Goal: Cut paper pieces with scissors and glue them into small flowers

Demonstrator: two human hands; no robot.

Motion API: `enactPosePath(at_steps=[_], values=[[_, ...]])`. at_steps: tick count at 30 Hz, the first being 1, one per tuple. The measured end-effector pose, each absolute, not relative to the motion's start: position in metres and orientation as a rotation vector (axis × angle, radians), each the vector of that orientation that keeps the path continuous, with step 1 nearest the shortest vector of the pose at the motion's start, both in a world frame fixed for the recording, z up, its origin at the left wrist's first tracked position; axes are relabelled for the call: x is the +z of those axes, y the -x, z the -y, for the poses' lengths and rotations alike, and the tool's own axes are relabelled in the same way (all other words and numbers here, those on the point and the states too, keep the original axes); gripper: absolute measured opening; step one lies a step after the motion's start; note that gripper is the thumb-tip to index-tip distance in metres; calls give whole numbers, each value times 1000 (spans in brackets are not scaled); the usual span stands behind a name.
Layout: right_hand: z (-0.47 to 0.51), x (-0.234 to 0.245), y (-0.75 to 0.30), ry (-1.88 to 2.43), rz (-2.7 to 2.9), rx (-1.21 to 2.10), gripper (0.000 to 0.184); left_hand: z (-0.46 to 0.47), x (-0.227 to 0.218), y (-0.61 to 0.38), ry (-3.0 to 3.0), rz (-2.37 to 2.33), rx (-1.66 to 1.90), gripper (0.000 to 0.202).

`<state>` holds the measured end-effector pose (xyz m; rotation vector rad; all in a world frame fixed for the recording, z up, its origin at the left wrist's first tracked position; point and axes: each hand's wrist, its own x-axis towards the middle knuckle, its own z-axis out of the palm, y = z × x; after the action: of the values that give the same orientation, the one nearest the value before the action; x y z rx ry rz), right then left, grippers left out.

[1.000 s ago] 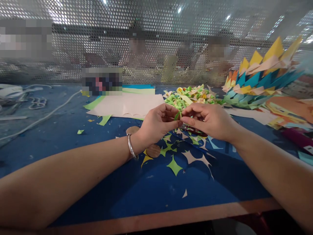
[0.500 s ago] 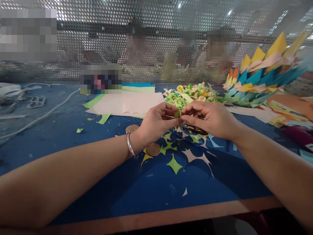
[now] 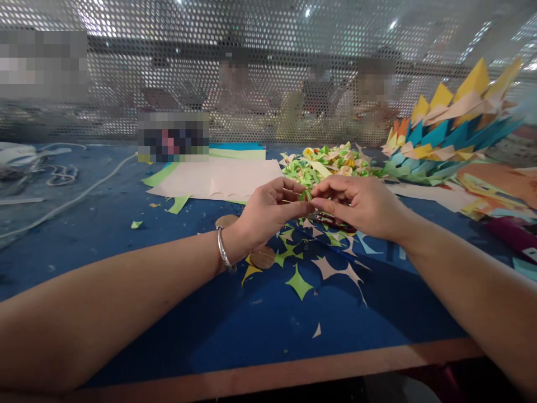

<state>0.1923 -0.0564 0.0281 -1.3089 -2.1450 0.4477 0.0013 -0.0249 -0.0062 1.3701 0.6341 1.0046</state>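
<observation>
Between my fingertips is a small folded piece of green paper, partly hidden by the fingers. My left hand pinches it from the left, with a silver bangle on the wrist. My right hand pinches it from the right, thumb and forefinger meeting the left fingertips. Beneath the hands lie paper offcuts with curved edges, among them a green star-like scrap and a pale pink scrap. A dark red object, partly covered by my right hand, rests just below it.
Behind the hands is a heap of small green, pink and yellow paper pieces. Pale paper sheets lie left of it. A spiky folded-paper construction stands at right. Round brown discs lie by my left wrist. A white cable crosses the left side.
Both hands stay in nearly the same place, still pinching the green paper. The paper looks slightly turned or bent between the fingertips.
</observation>
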Motion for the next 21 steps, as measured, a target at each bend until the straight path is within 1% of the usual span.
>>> enactPosePath(at_steps=[3,5,13,21], values=[[56,28,-192,1309,2151,450,21,27,-4,-2,-1273,-610,993,21],[56,28,-193,1308,2159,460,21,28,-3,-3,-1252,-624,986,18],[58,28,-192,1337,2155,491,26,27,-1,-2,-1234,-665,963,15],[57,28,-193,1315,2138,538,24,26,-1,-1,-1249,-668,961,13]])
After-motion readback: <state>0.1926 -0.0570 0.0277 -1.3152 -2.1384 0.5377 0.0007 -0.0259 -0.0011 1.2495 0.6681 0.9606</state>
